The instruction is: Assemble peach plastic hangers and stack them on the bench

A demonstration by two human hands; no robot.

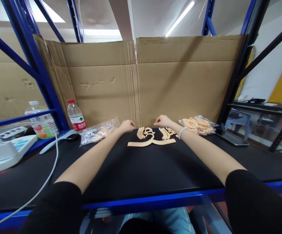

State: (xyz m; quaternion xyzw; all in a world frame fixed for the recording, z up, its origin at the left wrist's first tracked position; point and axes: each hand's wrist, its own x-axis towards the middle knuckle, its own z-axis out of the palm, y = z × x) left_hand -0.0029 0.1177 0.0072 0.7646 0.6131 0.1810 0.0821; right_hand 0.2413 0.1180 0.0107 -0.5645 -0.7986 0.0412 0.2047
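My left hand (127, 125) is at the back of the black table, between a clear plastic bag (99, 131) and a small row of curved wooden pieces (141, 133). Its fingers are curled together; whatever they may hold is hidden. My right hand (163, 121), bracelet at the wrist, hovers behind a second row of curved wooden pieces (164, 133), its fingers likewise bent and closed. In front of both hands lies a wooden clothes hanger (165, 142), arms spread sideways and hook pointing back. Wooden rings (148, 130) rest between the rows.
Behind the right wrist lies a bag of wooden parts (199, 125), with a phone (232, 138) farther right. To the left stand a red-capped water bottle (76, 116), a brush (58, 140) and a power strip (21, 148) with a white cable. Cardboard panels (101, 87) close off the back.
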